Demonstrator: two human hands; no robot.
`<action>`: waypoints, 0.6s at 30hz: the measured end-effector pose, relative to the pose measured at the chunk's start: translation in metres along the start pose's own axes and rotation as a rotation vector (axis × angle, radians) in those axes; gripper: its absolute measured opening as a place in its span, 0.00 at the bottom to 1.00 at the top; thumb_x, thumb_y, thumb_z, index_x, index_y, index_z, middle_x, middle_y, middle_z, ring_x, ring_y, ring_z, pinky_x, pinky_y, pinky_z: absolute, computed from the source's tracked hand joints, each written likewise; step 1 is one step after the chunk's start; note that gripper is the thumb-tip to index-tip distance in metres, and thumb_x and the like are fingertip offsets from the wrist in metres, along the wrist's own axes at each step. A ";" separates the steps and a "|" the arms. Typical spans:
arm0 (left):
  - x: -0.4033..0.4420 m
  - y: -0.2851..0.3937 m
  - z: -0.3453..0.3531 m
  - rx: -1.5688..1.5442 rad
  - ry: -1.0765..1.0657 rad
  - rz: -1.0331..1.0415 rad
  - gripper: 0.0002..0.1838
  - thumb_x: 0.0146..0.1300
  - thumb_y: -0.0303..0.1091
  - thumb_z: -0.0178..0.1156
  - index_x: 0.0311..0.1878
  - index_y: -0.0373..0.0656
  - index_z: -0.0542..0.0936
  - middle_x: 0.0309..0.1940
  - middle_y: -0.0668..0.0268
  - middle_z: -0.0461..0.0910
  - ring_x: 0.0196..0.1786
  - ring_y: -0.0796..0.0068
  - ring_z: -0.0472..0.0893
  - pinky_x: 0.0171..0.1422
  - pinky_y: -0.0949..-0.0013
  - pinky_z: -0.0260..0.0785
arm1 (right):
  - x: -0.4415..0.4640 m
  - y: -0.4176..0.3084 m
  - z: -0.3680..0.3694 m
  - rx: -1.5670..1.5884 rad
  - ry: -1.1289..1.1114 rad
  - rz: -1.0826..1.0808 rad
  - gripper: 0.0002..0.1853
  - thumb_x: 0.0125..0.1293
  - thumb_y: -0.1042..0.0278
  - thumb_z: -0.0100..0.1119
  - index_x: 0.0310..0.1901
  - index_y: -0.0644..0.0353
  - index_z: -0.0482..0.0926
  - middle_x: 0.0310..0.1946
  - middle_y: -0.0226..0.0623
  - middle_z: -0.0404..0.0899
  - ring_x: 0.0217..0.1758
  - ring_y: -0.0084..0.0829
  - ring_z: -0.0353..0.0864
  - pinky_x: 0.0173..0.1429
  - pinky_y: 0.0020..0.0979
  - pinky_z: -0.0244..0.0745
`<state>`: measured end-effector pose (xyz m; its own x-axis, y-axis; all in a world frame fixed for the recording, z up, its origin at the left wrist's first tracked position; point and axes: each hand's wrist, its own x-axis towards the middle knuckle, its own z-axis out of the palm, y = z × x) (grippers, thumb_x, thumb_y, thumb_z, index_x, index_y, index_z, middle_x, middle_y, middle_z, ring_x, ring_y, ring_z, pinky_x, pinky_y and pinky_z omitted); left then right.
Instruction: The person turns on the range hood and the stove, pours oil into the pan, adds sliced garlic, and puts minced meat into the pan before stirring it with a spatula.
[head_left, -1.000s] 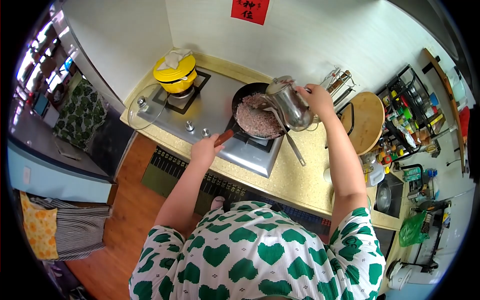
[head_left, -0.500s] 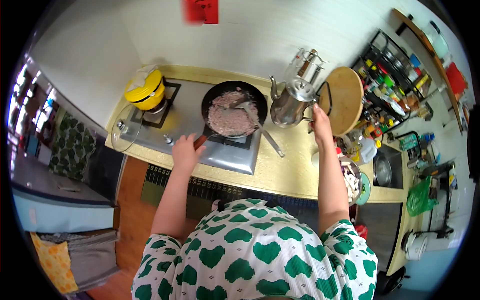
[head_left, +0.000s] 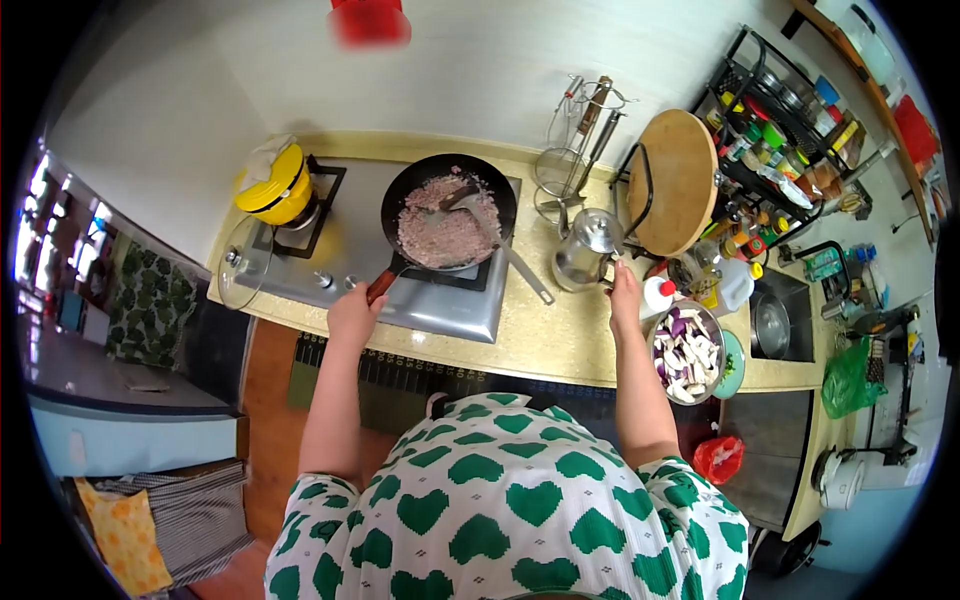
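A black frying pan (head_left: 391,200) sits on the right burner with pinkish minced meat (head_left: 440,240) spread in it. A metal spatula (head_left: 522,270) rests in the meat, its handle leaning over the rim. My left hand (head_left: 350,318) is closed around the end of the pan's brown handle (head_left: 381,286). To the right of the stove, a steel kettle (head_left: 582,262) appears to stand on the counter. My right hand (head_left: 625,298) grips the kettle's handle, with some fingers hidden.
A yellow pot (head_left: 275,190) is on the left burner, near a glass lid (head_left: 246,264). To the right are a bowl of cut eggplant (head_left: 688,355), a red-capped bottle (head_left: 655,295), a round cutting board (head_left: 672,180), a utensil stand (head_left: 585,150), a spice rack (head_left: 770,140) and a sink (head_left: 790,325).
My right hand has brought the kettle down to the counter from a raised, nearer position. My left hand, with fingers spread beside the pan handle before, has closed on it. The view has shifted slightly.
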<state>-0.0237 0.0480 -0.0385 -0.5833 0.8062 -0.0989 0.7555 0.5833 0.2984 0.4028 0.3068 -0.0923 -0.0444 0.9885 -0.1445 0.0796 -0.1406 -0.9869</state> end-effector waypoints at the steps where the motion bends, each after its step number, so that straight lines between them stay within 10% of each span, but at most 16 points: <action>1: -0.002 0.000 0.000 0.016 -0.011 0.007 0.24 0.68 0.57 0.61 0.48 0.43 0.80 0.36 0.51 0.86 0.41 0.45 0.84 0.46 0.47 0.75 | 0.003 0.005 0.001 0.004 0.006 -0.006 0.20 0.77 0.43 0.53 0.39 0.52 0.79 0.25 0.19 0.63 0.32 0.17 0.64 0.41 0.26 0.67; 18: -0.025 0.039 0.007 -0.058 -0.115 -0.023 0.23 0.71 0.52 0.58 0.48 0.38 0.72 0.35 0.47 0.85 0.40 0.41 0.84 0.46 0.44 0.74 | 0.006 0.031 0.027 0.013 0.282 0.089 0.21 0.77 0.46 0.54 0.52 0.59 0.74 0.45 0.32 0.72 0.44 0.23 0.70 0.48 0.32 0.72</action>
<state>0.0223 0.0516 -0.0316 -0.5597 0.8008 -0.2132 0.7221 0.5975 0.3487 0.3780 0.3066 -0.1255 0.2407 0.9484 -0.2061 0.0580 -0.2261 -0.9724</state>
